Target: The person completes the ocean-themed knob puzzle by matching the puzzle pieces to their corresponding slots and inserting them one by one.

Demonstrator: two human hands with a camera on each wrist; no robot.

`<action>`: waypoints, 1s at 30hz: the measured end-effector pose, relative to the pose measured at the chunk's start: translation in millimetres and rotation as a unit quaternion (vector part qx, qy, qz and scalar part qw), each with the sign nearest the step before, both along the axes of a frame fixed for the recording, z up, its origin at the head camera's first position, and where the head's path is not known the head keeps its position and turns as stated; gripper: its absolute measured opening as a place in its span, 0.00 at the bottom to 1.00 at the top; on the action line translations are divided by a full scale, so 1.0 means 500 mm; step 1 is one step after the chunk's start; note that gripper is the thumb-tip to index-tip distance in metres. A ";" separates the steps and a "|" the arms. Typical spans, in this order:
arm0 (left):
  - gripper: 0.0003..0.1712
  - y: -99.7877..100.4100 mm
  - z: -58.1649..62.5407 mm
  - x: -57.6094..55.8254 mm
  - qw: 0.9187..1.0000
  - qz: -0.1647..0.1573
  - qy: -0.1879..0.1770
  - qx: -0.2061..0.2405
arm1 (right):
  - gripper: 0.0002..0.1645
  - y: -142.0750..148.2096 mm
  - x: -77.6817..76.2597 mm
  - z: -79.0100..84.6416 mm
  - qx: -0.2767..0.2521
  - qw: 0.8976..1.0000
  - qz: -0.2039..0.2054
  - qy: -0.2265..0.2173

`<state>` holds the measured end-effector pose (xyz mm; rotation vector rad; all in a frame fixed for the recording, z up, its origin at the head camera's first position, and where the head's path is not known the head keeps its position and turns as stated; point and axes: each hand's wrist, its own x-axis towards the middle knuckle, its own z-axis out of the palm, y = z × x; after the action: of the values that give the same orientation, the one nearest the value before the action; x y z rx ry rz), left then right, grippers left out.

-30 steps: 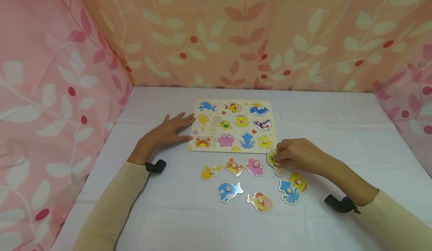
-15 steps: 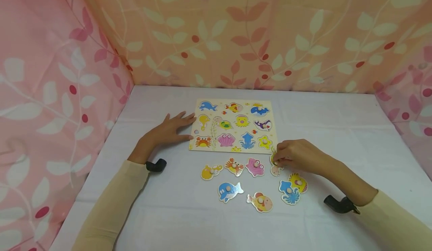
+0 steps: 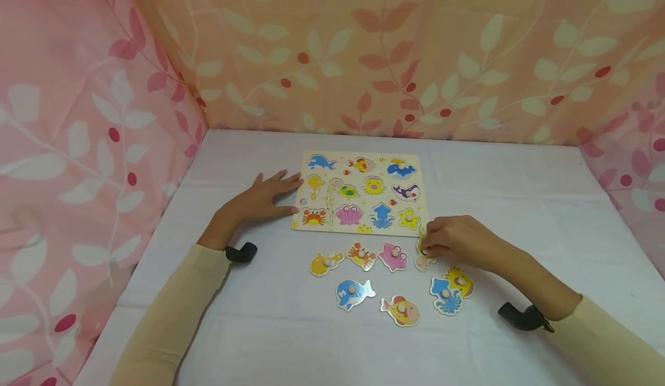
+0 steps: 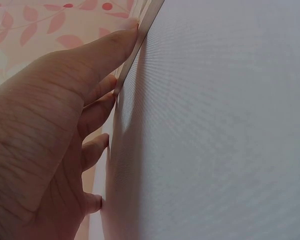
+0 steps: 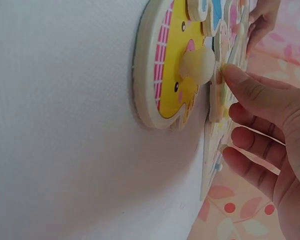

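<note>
A wooden sea-animal puzzle board (image 3: pixel 393 228) lies on the white cloth. My left hand (image 3: pixel 265 198) has its fingers spread at the board's left edge, thumb and fingertips touching the side in the left wrist view. At the lower right corner, my right hand (image 3: pixel 459 239) pinches a turtle puzzle piece (image 3: pixel 423 265), whose middle is covered by the fingers. The piece overlaps the board's corner in the head view. Close to that hand lie a yellow octopus piece (image 5: pixel 170 75) with a round knob and a blue squid piece (image 3: pixel 445 302) partly over it.
Loose seahorse (image 3: pixel 321 266), crab (image 3: pixel 366 258) and shell (image 3: pixel 388 260) pieces lie in a row below the board. A whale piece (image 3: pixel 347 298) and a fish piece (image 3: pixel 411 312) are nearer me. A starfish piece (image 3: pixel 405 217) sits in the board. Patterned curtains (image 3: pixel 332 57) surround the table.
The turtle piece has turned slightly in my right fingers, its head end swinging left. My left hand stays at the board's edge, and the loose pieces have not moved.
</note>
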<state>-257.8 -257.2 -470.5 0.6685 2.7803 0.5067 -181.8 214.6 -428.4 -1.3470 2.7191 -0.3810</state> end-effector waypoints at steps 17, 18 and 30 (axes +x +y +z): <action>0.52 0.001 0.005 0.001 1.000 0.000 0.000 0.000 | 0.12 -0.016 -0.007 0.018 -0.016 0.999 -0.037 0.033; 0.52 0.000 0.006 0.001 1.000 0.001 0.001 0.001 | 0.12 -0.019 -0.008 0.021 -0.019 0.998 -0.042 0.032; 0.52 0.002 0.005 0.002 1.000 -0.004 -0.002 0.004 | 0.11 -0.073 -0.037 0.046 -0.012 0.996 -0.081 0.038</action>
<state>-256.8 -256.3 -467.8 0.6781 2.7731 0.5163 -200.1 178.3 -405.2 -1.1737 2.9049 -0.3825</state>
